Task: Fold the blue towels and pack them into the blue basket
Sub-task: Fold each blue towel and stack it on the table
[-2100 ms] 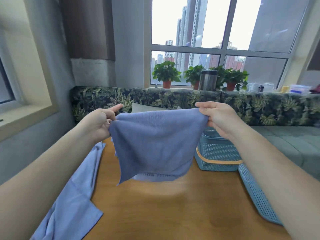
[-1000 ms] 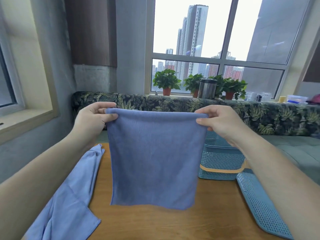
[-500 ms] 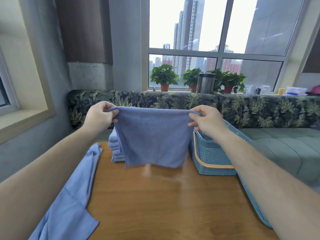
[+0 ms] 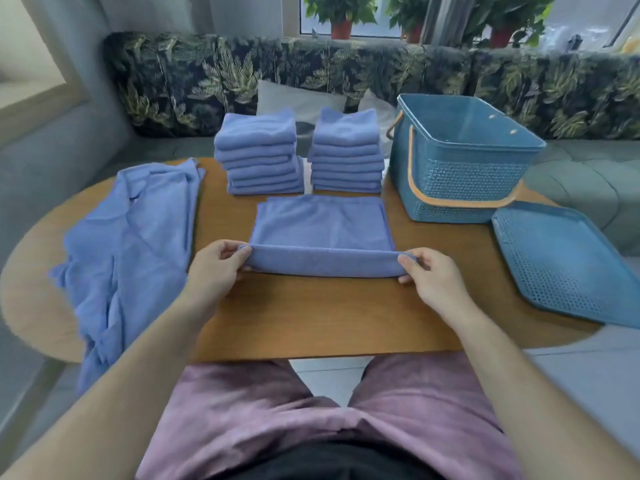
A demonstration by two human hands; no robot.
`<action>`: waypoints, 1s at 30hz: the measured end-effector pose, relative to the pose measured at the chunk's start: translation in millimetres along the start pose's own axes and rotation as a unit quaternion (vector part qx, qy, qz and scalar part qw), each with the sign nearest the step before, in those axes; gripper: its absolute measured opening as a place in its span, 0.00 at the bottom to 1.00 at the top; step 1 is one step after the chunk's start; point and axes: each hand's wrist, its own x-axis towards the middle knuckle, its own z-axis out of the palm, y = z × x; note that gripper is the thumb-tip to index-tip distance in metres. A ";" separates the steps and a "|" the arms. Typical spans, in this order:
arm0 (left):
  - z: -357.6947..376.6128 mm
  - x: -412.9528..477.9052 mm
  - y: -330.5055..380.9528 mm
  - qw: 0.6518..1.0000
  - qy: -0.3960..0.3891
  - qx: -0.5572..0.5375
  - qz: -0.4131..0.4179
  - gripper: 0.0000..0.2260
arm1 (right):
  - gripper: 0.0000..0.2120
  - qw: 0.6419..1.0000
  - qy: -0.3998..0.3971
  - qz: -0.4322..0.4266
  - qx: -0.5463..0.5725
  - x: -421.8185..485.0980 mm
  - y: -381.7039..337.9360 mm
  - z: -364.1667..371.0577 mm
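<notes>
A blue towel (image 4: 320, 225) lies flat on the wooden table (image 4: 329, 313), its near edge raised in a fold. My left hand (image 4: 214, 268) pinches the fold's left end and my right hand (image 4: 429, 275) pinches its right end. Behind it stand two stacks of folded blue towels, the left stack (image 4: 259, 157) and the right stack (image 4: 348, 152). A loose heap of unfolded blue towels (image 4: 135, 244) drapes over the table's left side. The blue basket (image 4: 460, 157) with an orange handle stands open at the back right, and no towel shows inside.
The basket's blue perforated lid (image 4: 568, 261) lies flat on the table's right edge. A leaf-patterned sofa back (image 4: 207, 77) runs behind the table, with potted plants (image 4: 341, 12) and a metal flask (image 4: 446, 15) on the sill. My lap in purple shorts sits below the near edge.
The towel was held up in the air by its top corners; now it lies on the table and both hands hold its near edge. The view has tilted down.
</notes>
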 end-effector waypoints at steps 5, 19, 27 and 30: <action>0.2 -0.1 -14.0 0.997 0.020 0.067 0.028 0.06 | 0.07 0.999 0.002 -0.020 -0.038 -7.4 10.9 4.4; -3.4 -20.7 -10.1 0.997 0.025 0.026 0.064 0.10 | 0.24 1.000 0.019 0.004 -0.001 -12.0 8.7 1.5; -5.6 -25.5 -4.1 0.978 -0.034 0.200 0.041 0.08 | 0.07 0.987 -0.022 -0.102 -0.120 -18.6 15.7 11.6; -7.6 -26.6 -2.3 0.978 -0.052 0.202 0.023 0.09 | 0.06 0.977 -0.032 -0.147 -0.150 -20.1 20.7 13.8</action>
